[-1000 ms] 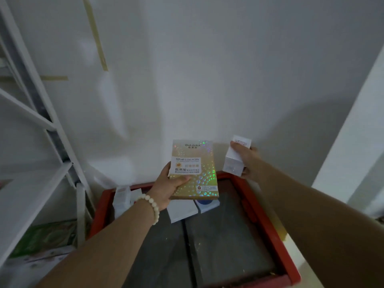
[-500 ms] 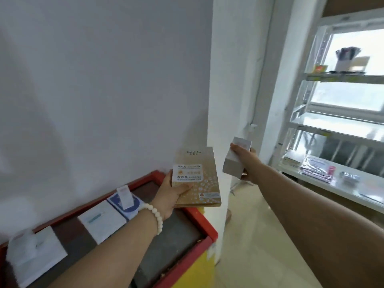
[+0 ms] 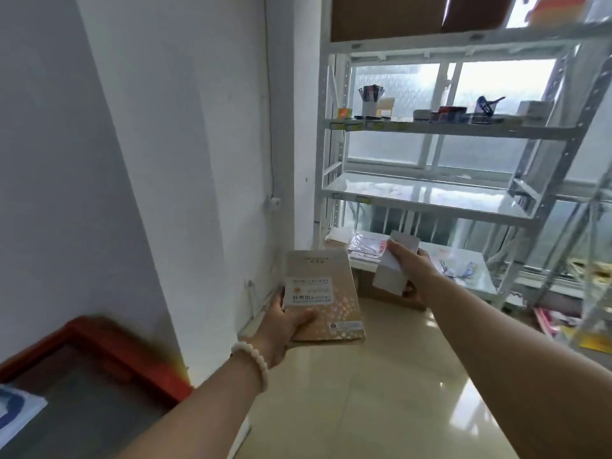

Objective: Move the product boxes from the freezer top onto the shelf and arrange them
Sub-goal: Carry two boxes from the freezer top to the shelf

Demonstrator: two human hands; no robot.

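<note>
At the near left, the red-rimmed freezer (image 3: 109,339) is sitting against the white wall, with the corner of a white and blue box (image 3: 15,410) lying on its dark top at the frame's edge. Just right of it, the left hand (image 3: 281,323), wearing a pale bead bracelet (image 3: 253,361), is gripping a flat gold box (image 3: 323,294) by its near left edge, thumb lying across the printed face. Further right, the right hand (image 3: 412,270) is clasping a small white box (image 3: 394,270), fingers wrapped round its far side. Both boxes are hanging over the glossy floor (image 3: 381,392). Beyond them the white metal shelf (image 3: 427,197) is standing before a window, its middle level looking bare, small items showing on the levels above and below.
</note>
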